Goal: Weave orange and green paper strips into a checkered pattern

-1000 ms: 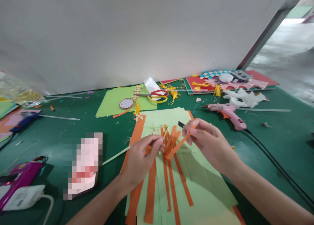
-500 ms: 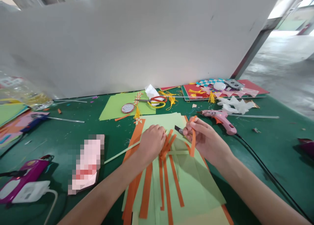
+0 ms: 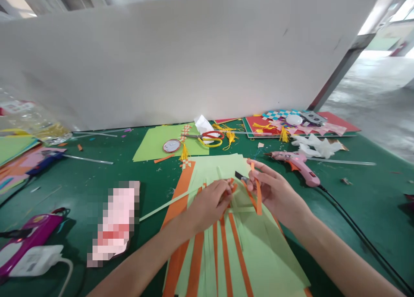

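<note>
Pale green paper sheets (image 3: pixel 274 254) lie before me, with orange paper strips (image 3: pixel 224 258) fanned over them. My left hand (image 3: pixel 215 200) is closed on the upper ends of the orange strips; its fingertips partly hide them. A thin pale green strip (image 3: pixel 168 205) passes out from under that hand to the left. In my right hand (image 3: pixel 267 182) an orange strip (image 3: pixel 258 197) hangs between thumb and fingers, and a dark-bladed cutter (image 3: pixel 241 176) points left out of the same hand. The two hands are close together but apart.
Scissors (image 3: pixel 211 140), a round tape roll (image 3: pixel 171 146) and yellow tassels lie at the back. A pink glue gun (image 3: pixel 299 163) with its cord is on the right. On the left are a phone (image 3: pixel 114 223), a purple power strip (image 3: pixel 32 241) and a blue glue gun (image 3: pixel 45 163).
My left hand has moved right, closer to my right hand, and is now over the upper ends of the orange strips. My right hand still holds the strip and cutter. The view has shifted slightly.
</note>
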`<act>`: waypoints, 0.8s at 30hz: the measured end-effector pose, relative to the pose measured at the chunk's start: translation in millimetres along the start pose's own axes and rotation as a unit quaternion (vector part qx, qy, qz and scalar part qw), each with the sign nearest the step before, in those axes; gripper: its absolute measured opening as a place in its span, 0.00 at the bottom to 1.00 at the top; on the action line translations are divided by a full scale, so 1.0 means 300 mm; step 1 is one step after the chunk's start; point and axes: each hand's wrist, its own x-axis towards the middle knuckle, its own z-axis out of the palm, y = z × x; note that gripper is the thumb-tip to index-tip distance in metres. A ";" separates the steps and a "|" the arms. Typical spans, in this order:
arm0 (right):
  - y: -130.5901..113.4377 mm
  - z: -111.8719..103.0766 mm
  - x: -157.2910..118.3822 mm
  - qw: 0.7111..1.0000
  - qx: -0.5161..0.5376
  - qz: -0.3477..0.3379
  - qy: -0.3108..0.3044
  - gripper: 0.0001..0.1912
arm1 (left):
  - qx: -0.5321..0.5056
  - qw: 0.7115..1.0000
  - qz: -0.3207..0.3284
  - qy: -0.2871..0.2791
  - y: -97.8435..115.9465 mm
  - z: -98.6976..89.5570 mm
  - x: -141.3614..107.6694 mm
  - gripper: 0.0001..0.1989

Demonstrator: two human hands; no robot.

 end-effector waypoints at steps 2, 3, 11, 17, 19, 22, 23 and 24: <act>0.007 -0.003 -0.001 1.000 -0.010 -0.005 0.003 0.19 | 0.001 1.000 -0.003 0.005 0.002 -0.001 -0.008 0.06; 0.011 -0.004 -0.002 1.000 -0.017 -0.006 0.005 0.20 | -0.004 1.000 -0.012 0.016 0.002 -0.002 -0.010 0.07; 0.042 0.016 -0.004 0.997 -0.071 -0.004 0.023 0.31 | 0.019 0.976 0.044 0.214 -0.021 -0.007 -0.018 0.06; 0.043 0.034 -0.001 0.984 -0.176 -0.005 0.022 0.28 | -0.046 0.971 0.032 0.233 -0.014 -0.015 -0.027 0.05; 0.055 0.035 0.005 0.973 -0.231 -0.009 0.006 0.23 | -0.074 0.970 -0.001 0.230 -0.012 -0.017 -0.031 0.04; 0.090 0.027 0.015 0.948 -0.316 -0.016 -0.013 0.16 | -0.112 0.960 -0.048 0.250 -0.013 -0.021 -0.033 0.04; 0.105 0.022 0.017 0.940 -0.342 -0.020 -0.014 0.14 | -0.134 0.954 -0.061 0.259 -0.015 -0.022 -0.032 0.05; 0.120 0.017 0.019 0.930 -0.367 -0.024 -0.017 0.13 | -0.160 0.947 -0.072 0.269 -0.017 -0.024 -0.030 0.06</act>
